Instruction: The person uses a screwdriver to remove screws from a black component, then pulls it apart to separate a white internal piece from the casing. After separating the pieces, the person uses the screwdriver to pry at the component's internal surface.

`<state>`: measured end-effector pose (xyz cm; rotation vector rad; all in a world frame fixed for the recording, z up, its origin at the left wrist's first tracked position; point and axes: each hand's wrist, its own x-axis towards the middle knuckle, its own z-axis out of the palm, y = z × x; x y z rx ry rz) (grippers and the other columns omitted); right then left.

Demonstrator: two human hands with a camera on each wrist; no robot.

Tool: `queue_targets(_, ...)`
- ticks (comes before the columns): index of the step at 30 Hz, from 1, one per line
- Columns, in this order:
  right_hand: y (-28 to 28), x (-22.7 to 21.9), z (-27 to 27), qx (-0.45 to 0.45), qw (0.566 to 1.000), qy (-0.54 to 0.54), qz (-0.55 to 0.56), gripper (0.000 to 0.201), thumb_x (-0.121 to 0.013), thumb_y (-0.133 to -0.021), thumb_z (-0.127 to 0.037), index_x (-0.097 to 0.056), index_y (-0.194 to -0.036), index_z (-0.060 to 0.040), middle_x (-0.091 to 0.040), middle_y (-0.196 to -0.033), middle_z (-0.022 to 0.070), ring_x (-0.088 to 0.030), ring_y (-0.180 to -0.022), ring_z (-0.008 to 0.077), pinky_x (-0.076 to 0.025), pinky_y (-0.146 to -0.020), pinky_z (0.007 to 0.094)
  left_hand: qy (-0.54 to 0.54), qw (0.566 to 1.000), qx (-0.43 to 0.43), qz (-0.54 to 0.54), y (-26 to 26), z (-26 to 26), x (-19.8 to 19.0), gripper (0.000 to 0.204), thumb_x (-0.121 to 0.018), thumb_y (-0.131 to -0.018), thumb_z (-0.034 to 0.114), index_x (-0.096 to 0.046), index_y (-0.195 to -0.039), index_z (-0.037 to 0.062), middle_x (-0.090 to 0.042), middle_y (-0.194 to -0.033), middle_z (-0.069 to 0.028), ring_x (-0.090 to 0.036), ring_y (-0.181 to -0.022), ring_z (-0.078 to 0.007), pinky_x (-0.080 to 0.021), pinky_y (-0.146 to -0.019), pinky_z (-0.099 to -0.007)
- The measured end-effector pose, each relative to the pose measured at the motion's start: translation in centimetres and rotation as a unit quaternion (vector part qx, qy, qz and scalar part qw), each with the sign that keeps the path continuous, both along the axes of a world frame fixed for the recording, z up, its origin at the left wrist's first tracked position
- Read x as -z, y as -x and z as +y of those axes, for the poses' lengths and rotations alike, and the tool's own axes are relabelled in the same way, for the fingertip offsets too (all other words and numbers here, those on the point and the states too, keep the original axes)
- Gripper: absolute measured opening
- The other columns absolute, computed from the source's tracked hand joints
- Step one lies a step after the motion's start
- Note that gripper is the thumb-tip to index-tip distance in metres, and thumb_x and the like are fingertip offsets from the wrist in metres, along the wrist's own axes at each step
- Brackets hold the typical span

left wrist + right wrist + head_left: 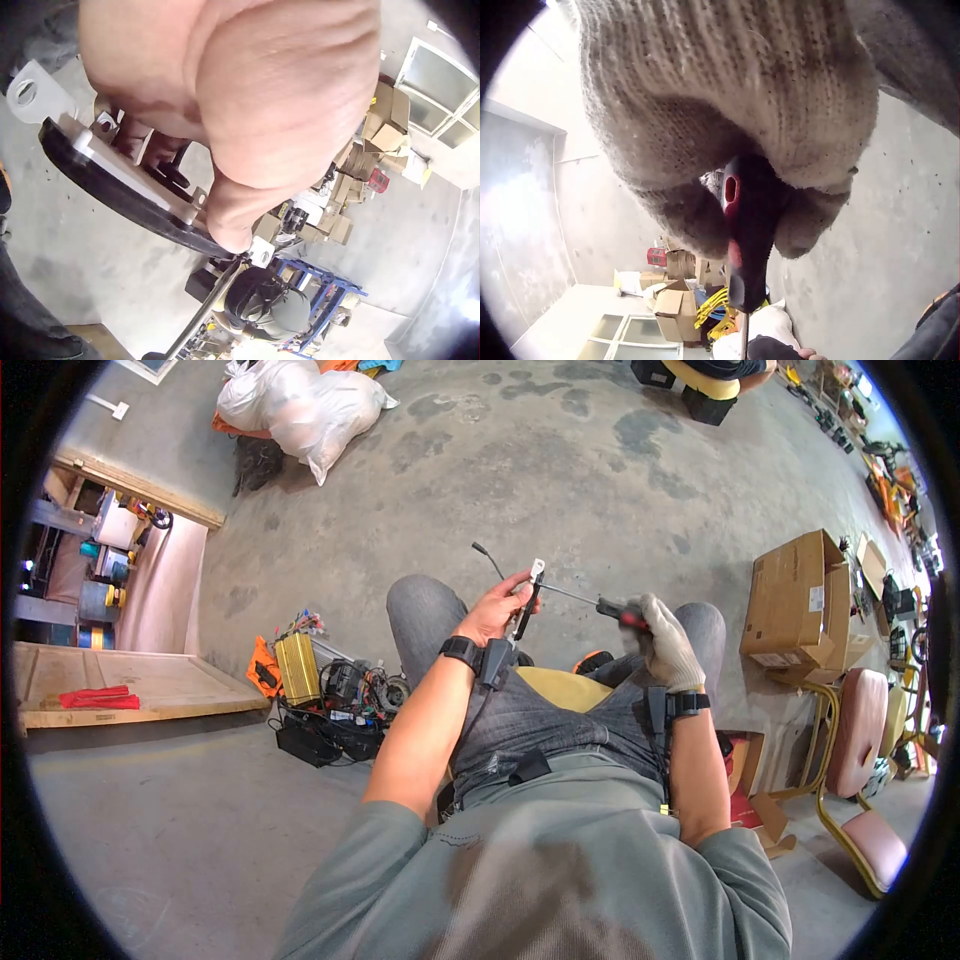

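My bare left hand (492, 610) grips a narrow black part (120, 191) with pale metal tabs at its ends, each with a hole. In the left wrist view the thumb presses near one end of this part. My right hand (668, 645), in a knitted white glove, grips a screwdriver (748, 232) by its black and red handle. The shaft (204, 306) reaches across to the part, its tip close beside the left thumb. A thin dark lead with a plug (480, 548) sticks out beyond the left hand.
Beside the left knee lies a pile of electrical parts with a gold metal box (297, 668). On the right stand a cardboard box (790, 600) and a pink padded chair (858, 730). White sacks (300, 410) lie farther off on the concrete floor. A wooden board (180, 712) is at left.
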<state>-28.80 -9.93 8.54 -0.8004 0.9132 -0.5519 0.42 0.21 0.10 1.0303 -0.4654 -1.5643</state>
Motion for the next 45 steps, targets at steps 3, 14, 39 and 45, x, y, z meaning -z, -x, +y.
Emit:
queue_targets(3,0.8,-0.4,-0.5,-0.061,0.997,-0.005,0.043,0.025,-0.06,-0.097,-0.021,-0.058,-0.116,-0.0034,-0.06,-0.101,0.0065,-0.059,-0.083,0.0131,-0.052,-0.07,0.0238,0.007,1.0,-0.001,0.006,-0.1,-0.1,0.0,0.045,-0.061,-0.098,0.02,-0.049,-0.141,0.0098,-0.067,-0.103,-0.0068,-0.065,-0.094,-0.0178,-0.052,-0.086,-0.0304)
queue_targets(14,1.0,0.2,-0.6,-0.047,0.998,-0.026,0.01,0.028,-0.061,-0.096,-0.019,-0.056,-0.12,-0.0037,-0.058,-0.105,0.0085,-0.06,-0.088,0.015,-0.054,-0.072,0.0265,-0.007,1.0,0.0,-0.006,0.2,0.1,-0.6,0.048,-0.062,-0.098,0.021,-0.048,-0.142,0.011,-0.067,-0.101,-0.0077,-0.065,-0.094,-0.0186,-0.052,-0.086,-0.0299)
queue_targets(39,0.1,0.5,-0.2,-0.002,1.0,0.024,0.001,0.03,-0.055,-0.101,-0.028,-0.059,-0.118,-0.0038,-0.061,-0.097,0.0081,-0.06,-0.084,0.0145,-0.055,-0.069,0.0249,-0.008,1.0,-0.002,-0.012,0.5,0.2,-1.4,0.053,-0.065,-0.096,0.025,-0.047,-0.144,0.0092,-0.065,-0.097,-0.002,-0.062,-0.087,-0.0133,-0.049,-0.081,-0.0264)
queue_targets(45,0.8,0.9,-0.6,-0.001,1.0,0.007,0.008,0.028,-0.056,-0.1,-0.026,-0.058,-0.117,-0.0036,-0.061,-0.098,0.0092,-0.061,-0.076,0.0151,-0.054,-0.066,0.0247,-0.002,1.0,0.004,-0.01,0.5,0.1,-1.2,0.054,-0.065,-0.097,0.025,-0.046,-0.144,0.0097,-0.065,-0.097,-0.0022,-0.063,-0.088,-0.0136,-0.05,-0.082,-0.0272)
